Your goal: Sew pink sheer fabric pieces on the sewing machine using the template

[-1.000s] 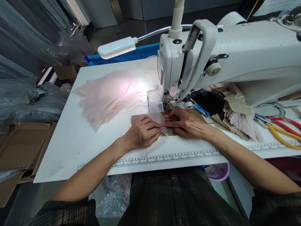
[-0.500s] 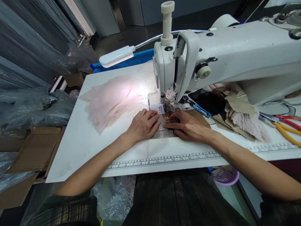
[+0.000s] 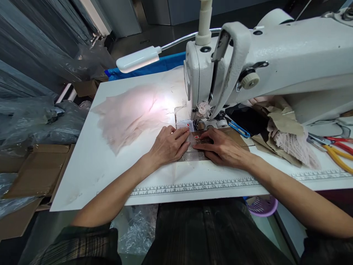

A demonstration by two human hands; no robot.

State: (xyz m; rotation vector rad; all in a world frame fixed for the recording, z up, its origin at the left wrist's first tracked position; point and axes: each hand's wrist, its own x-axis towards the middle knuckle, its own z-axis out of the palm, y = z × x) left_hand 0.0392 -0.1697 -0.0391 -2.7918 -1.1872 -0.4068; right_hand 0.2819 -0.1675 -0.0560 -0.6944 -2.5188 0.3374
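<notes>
At the sewing machine (image 3: 195, 79), both hands work over the bed just in front of the needle area. My left hand (image 3: 169, 145) has its fingers bent and close together, pressing a thin sheer pink fabric (image 3: 190, 147) down. From the right, my right hand (image 3: 220, 147) pinches the fabric's edge, index finger and thumb near a small red-and-white mark (image 3: 196, 137). Another red mark (image 3: 188, 124) shows just beyond the left fingertips. Much of the fabric under the fingers is hidden. A pink fabric rosette (image 3: 203, 109) hangs on the machine head by the presser foot.
Crumpled sheer pink fabric (image 3: 129, 117) lies on the table's left under a lamp (image 3: 138, 59). On the right are a blue cutter (image 3: 238, 129), brown paper with lace (image 3: 289, 141) and yellow-handled pliers (image 3: 338, 158). A printed ruler (image 3: 193, 188) runs along the front edge.
The view has shifted, so the machine appears larger and farther right. My left fingertips have edged forward and now cover one red mark. My right hand stays nearly in place.
</notes>
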